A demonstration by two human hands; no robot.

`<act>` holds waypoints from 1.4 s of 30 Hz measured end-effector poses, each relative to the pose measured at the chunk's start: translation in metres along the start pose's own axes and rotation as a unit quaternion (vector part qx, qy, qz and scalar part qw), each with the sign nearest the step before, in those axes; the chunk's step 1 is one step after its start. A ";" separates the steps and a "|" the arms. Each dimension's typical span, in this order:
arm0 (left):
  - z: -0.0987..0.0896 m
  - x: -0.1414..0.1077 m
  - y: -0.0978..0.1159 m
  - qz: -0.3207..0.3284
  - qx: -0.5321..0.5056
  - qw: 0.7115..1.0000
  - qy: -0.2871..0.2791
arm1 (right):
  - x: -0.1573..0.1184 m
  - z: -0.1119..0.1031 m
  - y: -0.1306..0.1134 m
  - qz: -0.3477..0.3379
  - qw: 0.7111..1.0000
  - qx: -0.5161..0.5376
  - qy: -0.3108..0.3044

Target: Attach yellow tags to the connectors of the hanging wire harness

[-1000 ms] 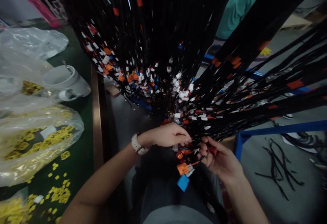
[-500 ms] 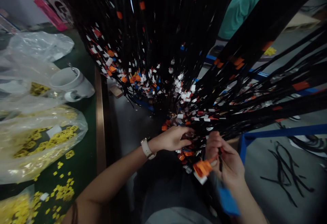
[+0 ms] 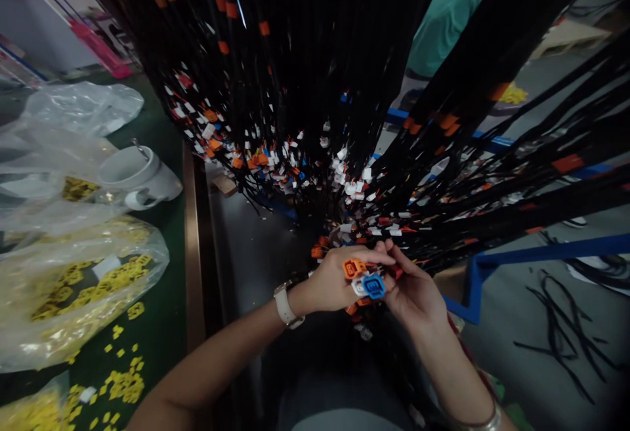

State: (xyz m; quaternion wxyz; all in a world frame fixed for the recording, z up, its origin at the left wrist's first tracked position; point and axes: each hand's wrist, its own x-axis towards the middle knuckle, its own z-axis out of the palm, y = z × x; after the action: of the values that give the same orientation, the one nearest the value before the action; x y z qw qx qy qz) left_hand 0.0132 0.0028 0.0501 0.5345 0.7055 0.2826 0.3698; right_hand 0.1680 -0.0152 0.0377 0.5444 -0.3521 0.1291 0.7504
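My left hand [image 3: 331,280], with a watch at the wrist, is closed round a small group of connectors. Among them an orange connector [image 3: 353,268] and a blue connector [image 3: 373,286] face me, with a white one beside the blue. My right hand [image 3: 413,290] meets it from the right, its fingers bent close to the connectors and a red piece near them; its exact hold is hidden. Behind both hands hangs a thick mass of black wire bundles [image 3: 305,44], ending in many white, orange and blue connectors [image 3: 352,188].
On the left, a green table [image 3: 162,234] bears plastic bags [image 3: 98,287], loose yellow pieces [image 3: 125,378] and a white mug [image 3: 132,172]. A blue frame [image 3: 541,250] stands at right, with black strips [image 3: 561,326] on the floor. A person in green [image 3: 445,18] is behind the wires.
My right hand has moved up and left to meet my left hand. The orange and blue connectors, lower and nearer the right hand before, now lie at my left hand's fingers.
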 end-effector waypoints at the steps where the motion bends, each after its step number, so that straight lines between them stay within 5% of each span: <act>1: 0.001 -0.001 0.000 0.014 0.041 0.999 0.000 | -0.001 0.002 0.001 0.004 1.000 -0.007 0.004; 10: 0.000 -0.002 -0.013 0.010 0.353 0.935 -0.041 | -0.015 -0.007 -0.001 0.069 0.990 -0.088 -0.086; 21: 0.005 0.000 -0.001 -0.003 0.312 0.943 -0.112 | -0.008 -0.007 0.005 0.016 0.993 -0.112 0.025; 27: -0.022 0.009 0.019 -0.013 0.316 0.923 -0.219 | -0.005 -0.008 0.004 0.019 0.991 -0.135 0.008; 30: -0.046 0.005 0.027 -0.052 0.379 0.901 -0.206 | -0.009 -0.011 -0.001 0.061 0.987 -0.147 -0.032; 35: -0.103 -0.042 0.039 -0.199 0.537 0.812 -0.111 | -0.011 -0.020 -0.008 0.104 0.978 -0.162 -0.083; 42: -0.174 -0.172 0.068 -0.493 0.548 0.674 0.046 | -0.005 -0.029 -0.008 0.122 0.977 -0.124 -0.120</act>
State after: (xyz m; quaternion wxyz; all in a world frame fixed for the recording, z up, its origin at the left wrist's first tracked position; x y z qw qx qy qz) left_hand -0.2272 -0.0579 0.1049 0.1426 0.6123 0.7655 -0.1369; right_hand 0.1869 -0.0328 0.0223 0.4120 -0.3056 0.0105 0.8583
